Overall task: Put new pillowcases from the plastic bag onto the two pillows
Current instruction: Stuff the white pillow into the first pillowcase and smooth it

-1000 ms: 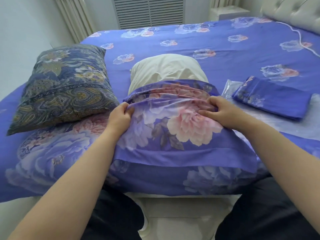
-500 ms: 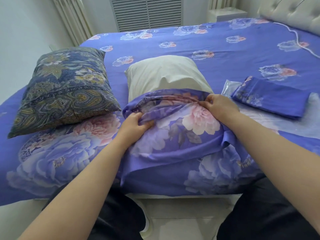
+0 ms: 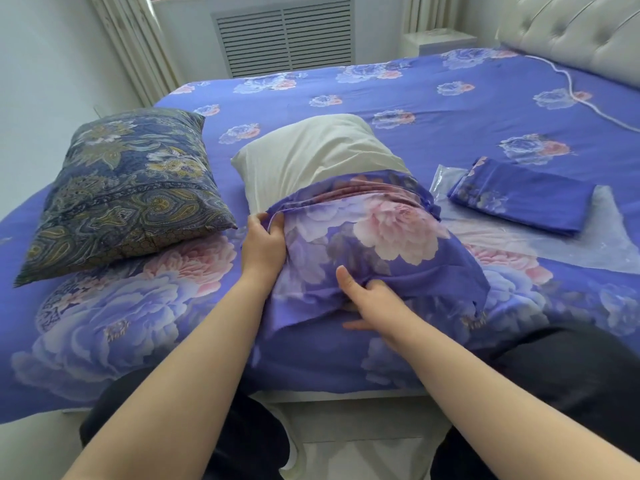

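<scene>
A cream pillow point(image 3: 318, 157) lies on the bed, its near half covered by a purple flowered pillowcase point(image 3: 381, 230). My left hand point(image 3: 265, 242) grips the bunched left edge of the pillowcase opening. My right hand point(image 3: 367, 299) sits at the pillowcase's near end with fingers tucked under the cloth and the thumb up. A second pillow in a dark paisley cover point(image 3: 121, 192) lies at the left. A folded purple pillowcase point(image 3: 523, 195) rests on a clear plastic bag point(image 3: 602, 244) at the right.
The bed carries a purple flowered sheet point(image 3: 381, 84) and ends at a near edge by my dark-clad legs. A padded headboard point(image 3: 581, 26) stands at the far right, with a white cord point(image 3: 568, 81) across the sheet. A radiator grille point(image 3: 284, 36) is behind the bed.
My right hand left the top right of the pillowcase opening and came down to its near end. The left hand moved up along the left edge. More of the cream pillow shows.
</scene>
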